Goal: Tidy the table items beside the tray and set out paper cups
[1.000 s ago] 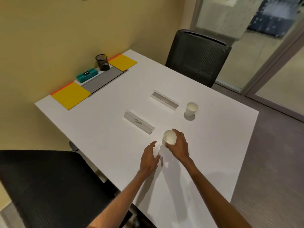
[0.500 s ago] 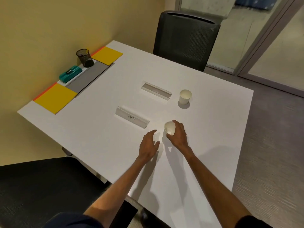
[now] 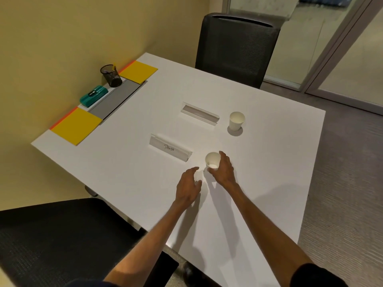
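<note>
My right hand (image 3: 224, 170) grips a white paper cup (image 3: 212, 160) that stands on the white table (image 3: 124, 172), just right of a name card reading "PANDA" (image 3: 171, 150). My left hand (image 3: 187, 186) hovers beside it, fingers relaxed and holding nothing. A second paper cup (image 3: 236, 120) stands farther back, to the right of another name card (image 3: 200, 113). Along the wall edge lies a grey tray (image 3: 116, 100) with a teal case (image 3: 93, 96) and a black mesh pen holder (image 3: 110, 75), and a yellow pad at each end (image 3: 76, 126) (image 3: 138, 71).
A black mesh chair (image 3: 236, 48) stands at the table's far side and another chair (image 3: 51, 241) at the near left. The table's right edge drops to grey carpet (image 3: 348, 183). A glass partition runs at the back right.
The camera view shifted a little. Both hands and the held cup stay in nearly the same place on the table.
</note>
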`<control>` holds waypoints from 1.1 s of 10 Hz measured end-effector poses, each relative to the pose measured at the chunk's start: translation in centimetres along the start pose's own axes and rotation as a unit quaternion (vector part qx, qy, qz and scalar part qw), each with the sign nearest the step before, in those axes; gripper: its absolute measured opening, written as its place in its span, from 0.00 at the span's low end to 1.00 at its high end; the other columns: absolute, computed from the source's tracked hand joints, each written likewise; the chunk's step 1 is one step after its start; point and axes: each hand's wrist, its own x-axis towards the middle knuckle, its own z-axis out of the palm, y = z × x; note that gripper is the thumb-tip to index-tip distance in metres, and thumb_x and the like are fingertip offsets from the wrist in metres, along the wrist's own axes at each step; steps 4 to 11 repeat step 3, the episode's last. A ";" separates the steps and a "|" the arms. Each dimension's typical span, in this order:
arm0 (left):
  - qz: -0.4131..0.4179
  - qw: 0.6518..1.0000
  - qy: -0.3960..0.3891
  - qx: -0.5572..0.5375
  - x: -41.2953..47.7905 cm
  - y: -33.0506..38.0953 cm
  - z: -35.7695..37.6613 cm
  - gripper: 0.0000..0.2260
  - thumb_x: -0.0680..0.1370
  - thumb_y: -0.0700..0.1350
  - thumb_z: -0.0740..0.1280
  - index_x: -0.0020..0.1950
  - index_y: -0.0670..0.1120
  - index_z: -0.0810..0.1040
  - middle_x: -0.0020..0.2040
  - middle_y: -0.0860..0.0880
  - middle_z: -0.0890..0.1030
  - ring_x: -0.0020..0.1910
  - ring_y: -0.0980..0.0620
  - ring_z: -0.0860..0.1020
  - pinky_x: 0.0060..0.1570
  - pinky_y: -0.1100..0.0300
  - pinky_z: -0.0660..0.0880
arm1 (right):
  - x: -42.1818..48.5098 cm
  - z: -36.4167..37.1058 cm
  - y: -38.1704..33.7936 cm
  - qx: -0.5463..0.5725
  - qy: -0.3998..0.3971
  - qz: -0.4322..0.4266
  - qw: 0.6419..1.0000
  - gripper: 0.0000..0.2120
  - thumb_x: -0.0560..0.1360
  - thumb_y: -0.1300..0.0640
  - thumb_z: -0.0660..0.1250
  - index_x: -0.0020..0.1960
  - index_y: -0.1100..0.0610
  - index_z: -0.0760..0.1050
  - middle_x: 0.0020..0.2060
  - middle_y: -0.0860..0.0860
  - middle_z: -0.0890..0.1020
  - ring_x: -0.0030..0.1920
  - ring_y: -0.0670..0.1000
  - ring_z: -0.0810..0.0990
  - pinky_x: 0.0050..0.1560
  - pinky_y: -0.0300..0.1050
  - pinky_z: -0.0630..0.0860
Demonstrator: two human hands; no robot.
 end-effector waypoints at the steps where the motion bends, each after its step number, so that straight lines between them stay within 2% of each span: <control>1: -0.002 1.000 0.003 0.011 -0.1 0.3 -0.4 0.23 0.78 0.45 0.64 0.73 0.48 0.66 0.71 0.50 0.71 0.69 0.50 0.68 0.65 0.56 0.66 | -0.4 -0.3 -0.3 -0.018 -0.029 0.016 0.999 0.51 0.67 0.50 0.77 0.78 0.55 0.48 0.74 0.57 0.62 0.71 0.61 0.66 0.69 0.58 0.65; 3: 0.009 1.000 0.017 0.002 -0.2 0.7 -0.2 0.23 0.78 0.45 0.64 0.73 0.48 0.65 0.71 0.49 0.70 0.71 0.49 0.67 0.66 0.52 0.66 | -0.7 -1.1 0.0 -0.012 -0.043 0.008 0.999 0.53 0.66 0.44 0.77 0.78 0.54 0.46 0.75 0.56 0.60 0.72 0.60 0.64 0.67 0.58 0.66; 11: 0.009 1.000 0.017 0.002 -0.2 0.7 -0.2 0.23 0.78 0.45 0.64 0.73 0.48 0.65 0.71 0.49 0.70 0.71 0.49 0.67 0.66 0.52 0.66 | -0.7 -1.1 0.0 -0.012 -0.043 0.008 0.999 0.53 0.66 0.44 0.77 0.78 0.54 0.46 0.75 0.56 0.60 0.72 0.60 0.64 0.67 0.58 0.66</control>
